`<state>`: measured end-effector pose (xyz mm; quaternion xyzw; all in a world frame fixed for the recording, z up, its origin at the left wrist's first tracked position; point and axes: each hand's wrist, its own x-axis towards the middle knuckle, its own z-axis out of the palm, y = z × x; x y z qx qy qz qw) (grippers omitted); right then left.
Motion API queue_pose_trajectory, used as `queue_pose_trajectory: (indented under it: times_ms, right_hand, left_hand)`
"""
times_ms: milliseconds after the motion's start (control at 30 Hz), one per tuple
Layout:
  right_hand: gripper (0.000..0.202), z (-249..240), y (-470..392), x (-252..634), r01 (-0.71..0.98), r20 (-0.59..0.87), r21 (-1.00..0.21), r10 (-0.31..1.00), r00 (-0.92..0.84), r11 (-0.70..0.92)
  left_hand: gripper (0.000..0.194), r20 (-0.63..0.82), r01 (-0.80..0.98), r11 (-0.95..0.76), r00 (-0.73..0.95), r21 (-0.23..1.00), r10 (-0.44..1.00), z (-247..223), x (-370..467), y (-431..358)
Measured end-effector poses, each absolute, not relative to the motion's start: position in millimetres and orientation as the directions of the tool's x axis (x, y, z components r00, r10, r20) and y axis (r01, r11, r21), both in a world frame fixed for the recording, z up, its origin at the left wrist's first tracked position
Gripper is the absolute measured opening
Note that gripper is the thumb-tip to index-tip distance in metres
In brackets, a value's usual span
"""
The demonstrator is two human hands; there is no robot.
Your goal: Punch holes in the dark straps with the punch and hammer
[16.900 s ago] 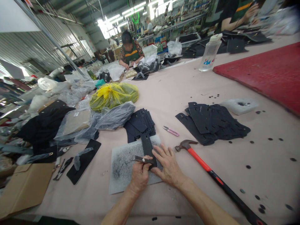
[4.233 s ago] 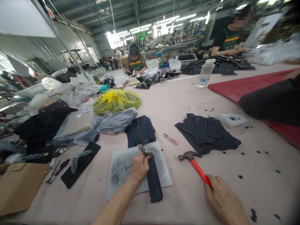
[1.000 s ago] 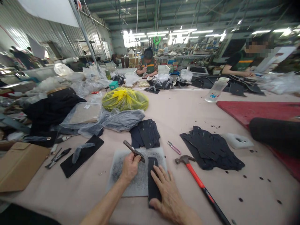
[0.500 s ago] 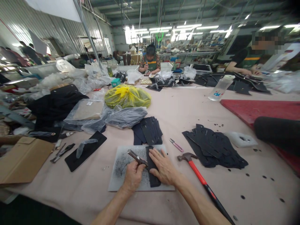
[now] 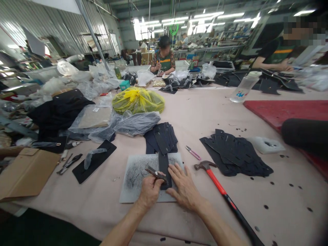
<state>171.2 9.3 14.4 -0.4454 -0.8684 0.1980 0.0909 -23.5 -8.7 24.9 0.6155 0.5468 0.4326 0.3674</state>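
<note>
My left hand (image 5: 149,191) grips a metal punch tool (image 5: 154,172), its tip set on a black strap piece (image 5: 163,164). The strap lies lengthwise on a scuffed grey cutting board (image 5: 134,177). My right hand (image 5: 185,187) lies flat with fingers spread, pressing the near end of the strap onto the board. A hammer with a red-and-black handle (image 5: 222,194) lies on the table just right of my right hand, untouched.
A stack of black strap pieces (image 5: 161,138) sits behind the board; a bigger punched pile (image 5: 235,152) lies right. Pink snips (image 5: 192,153), yellow bag (image 5: 138,100), plastic bottle (image 5: 243,88), red mat (image 5: 289,111), a dark roll (image 5: 304,135), cardboard box (image 5: 25,172). Other people work at the far end.
The strap has slid farther up the board. My right hand now presses its near end, and the punch in my left hand has come down onto the strap.
</note>
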Motion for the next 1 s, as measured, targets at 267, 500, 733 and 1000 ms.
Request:
queue_pose_trajectory:
  times_ms: [267, 500, 733, 1000]
  right_hand:
    - [0.077, 10.6, 17.9, 165.1, 0.747, 0.017, -0.467, 0.85, -0.527, 0.473]
    - [0.078, 12.6, 18.2, 165.5, 0.741, 0.028, -0.494, 0.86, -0.509, 0.455]
    - [0.078, 12.7, 18.4, 166.6, 0.727, 0.051, -0.518, 0.865, -0.5, 0.451]
    - [0.077, 12.8, 19.2, 166.6, 0.72, 0.051, -0.535, 0.868, -0.495, 0.442]
  left_hand:
    - [0.023, 0.117, 0.357, -0.118, 0.024, 0.927, 0.993, 19.7, -26.3, -3.6]
    - [0.023, 0.126, 0.364, -0.136, 0.051, 0.921, 0.991, 17.1, -24.9, -3.9]
    - [0.022, 0.13, 0.381, -0.146, 0.068, 0.913, 0.989, 19.5, -22.4, -3.7]
    - [0.023, 0.2, 0.529, -0.22, 0.096, 0.819, 0.975, 10.2, -21.9, -3.5]
